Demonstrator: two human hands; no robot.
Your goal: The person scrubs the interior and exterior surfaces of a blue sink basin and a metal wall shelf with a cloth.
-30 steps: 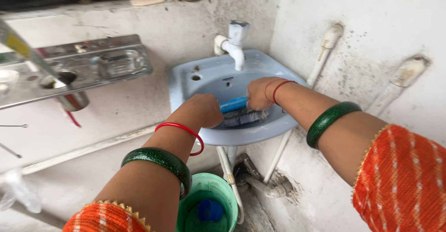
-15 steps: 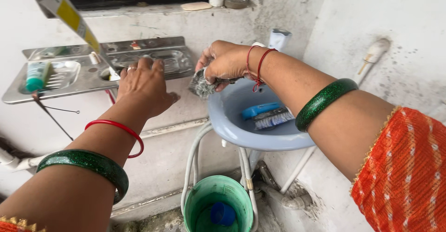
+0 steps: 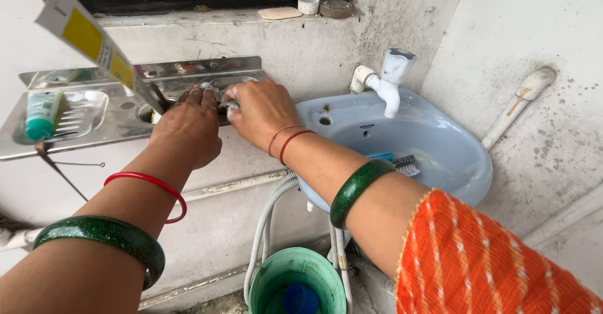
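My right hand (image 3: 260, 114) is closed around a grey steel scrubber (image 3: 230, 106), of which only a small bit shows, and presses it onto the soap-dish part of a steel wall shelf (image 3: 88, 122). My left hand (image 3: 188, 127) lies just to its left. Its fingers are curled over the shelf's front edge, beside the hole that holds a yellow and white tube (image 3: 81, 37). Both wrists wear red and green bangles. A blue brush (image 3: 399, 161) lies in the light blue sink (image 3: 458, 176) to the right, away from both hands.
A green-capped tube (image 3: 41, 116) lies on the shelf's left end. A white tap (image 3: 392, 81) juts over the sink. Below stands a green bucket (image 3: 295, 275) with a blue cup (image 3: 300, 298) inside, between hoses and pipes. A ledge above carries a soap bar (image 3: 279, 13).
My right hand lifted the scrubber out of the sink and carried it left onto the shelf's soap dish. My left hand went from the sink to the shelf edge. The brush stayed in the sink.
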